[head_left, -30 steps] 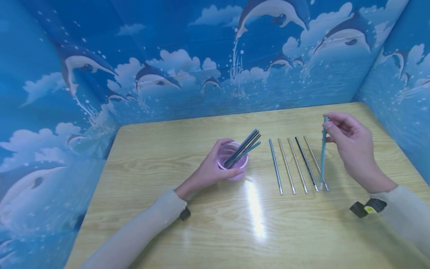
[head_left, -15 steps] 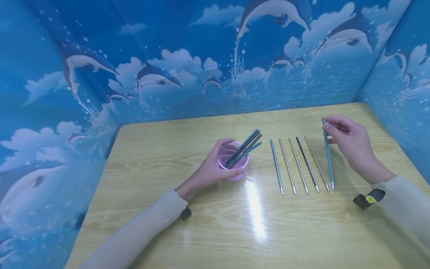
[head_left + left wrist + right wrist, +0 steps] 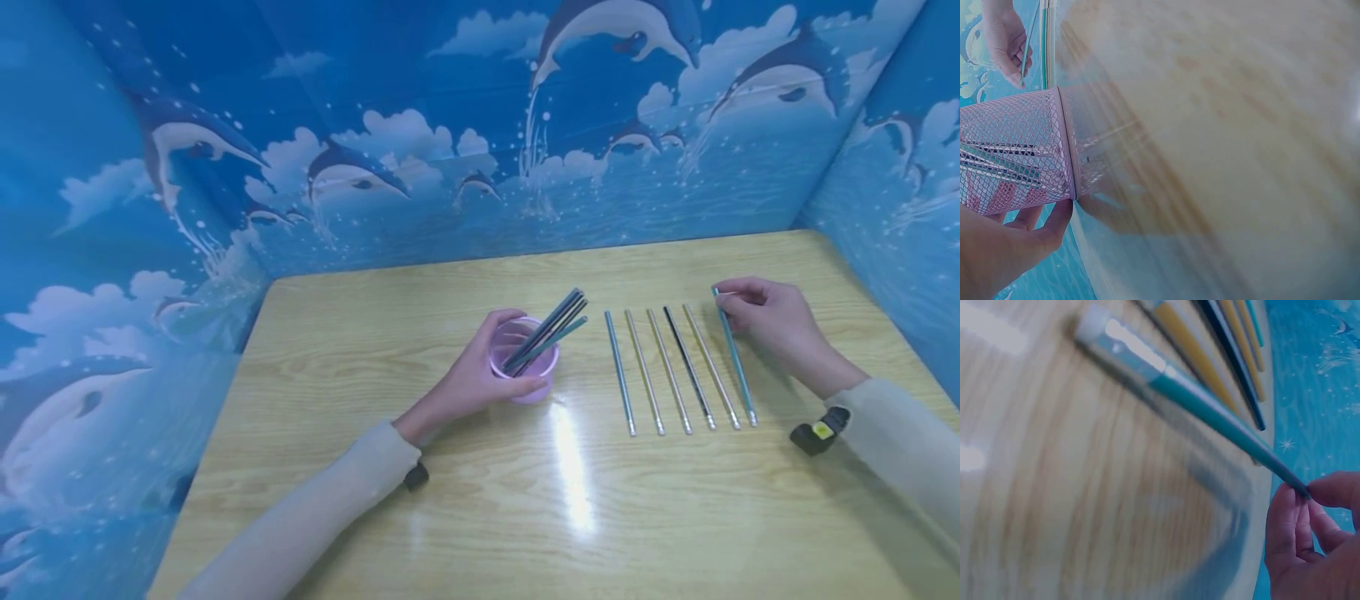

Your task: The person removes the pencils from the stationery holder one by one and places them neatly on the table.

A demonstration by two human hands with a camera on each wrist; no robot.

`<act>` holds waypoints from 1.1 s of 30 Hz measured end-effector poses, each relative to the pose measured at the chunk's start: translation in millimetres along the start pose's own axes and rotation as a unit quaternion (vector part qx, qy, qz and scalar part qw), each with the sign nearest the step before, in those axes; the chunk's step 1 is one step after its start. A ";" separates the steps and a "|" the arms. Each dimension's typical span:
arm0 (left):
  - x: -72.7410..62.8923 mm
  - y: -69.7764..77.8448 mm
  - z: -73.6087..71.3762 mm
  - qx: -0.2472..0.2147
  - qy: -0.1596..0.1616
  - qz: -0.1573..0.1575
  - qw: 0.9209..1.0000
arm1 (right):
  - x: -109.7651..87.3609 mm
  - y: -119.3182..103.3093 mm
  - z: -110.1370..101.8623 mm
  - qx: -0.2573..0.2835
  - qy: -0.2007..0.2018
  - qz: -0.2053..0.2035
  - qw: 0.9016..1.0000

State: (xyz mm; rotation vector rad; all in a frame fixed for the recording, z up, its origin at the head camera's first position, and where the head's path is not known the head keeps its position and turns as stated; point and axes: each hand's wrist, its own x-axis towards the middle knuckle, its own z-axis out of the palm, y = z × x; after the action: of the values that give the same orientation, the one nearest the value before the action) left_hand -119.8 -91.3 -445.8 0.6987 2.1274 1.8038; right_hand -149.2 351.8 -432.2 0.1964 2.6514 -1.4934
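My left hand (image 3: 480,371) grips a pink mesh pencil cup (image 3: 537,393), its fingers and thumb curled round the side. Several dark and green pencils (image 3: 546,332) lean in the cup toward the right; the left wrist view shows their lower parts through the mesh (image 3: 1047,125). On the right of the table, my right hand (image 3: 780,325) pinches a green pencil (image 3: 737,367) by its far end between thumb and fingers. The pencil's eraser end (image 3: 1088,328) points toward me, low at the tabletop; whether it touches cannot be told.
Left of the held pencil lies a row of several pencils: a green one (image 3: 620,375), yellowish ones (image 3: 644,372) and a black one (image 3: 689,367), erasers toward me. The wooden table (image 3: 360,333) meets a dolphin-printed backdrop (image 3: 420,217) at its far edge.
My right hand has lowered the green pencil and laid it nearly parallel to the row; its eraser end moved right, off the last yellowish pencil. The left hand and cup stayed put.
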 end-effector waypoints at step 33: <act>2.0 -1.8 -0.2 -0.001 -0.007 0.006 1.000 | 10.4 4.6 13.0 -0.193 -0.014 -0.057 0.979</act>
State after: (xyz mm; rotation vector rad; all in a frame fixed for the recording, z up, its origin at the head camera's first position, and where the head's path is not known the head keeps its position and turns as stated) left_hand -121.9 -90.6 -447.3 0.7235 2.1157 1.8018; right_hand -158.6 343.8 -444.3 -0.0072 2.9018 -0.9629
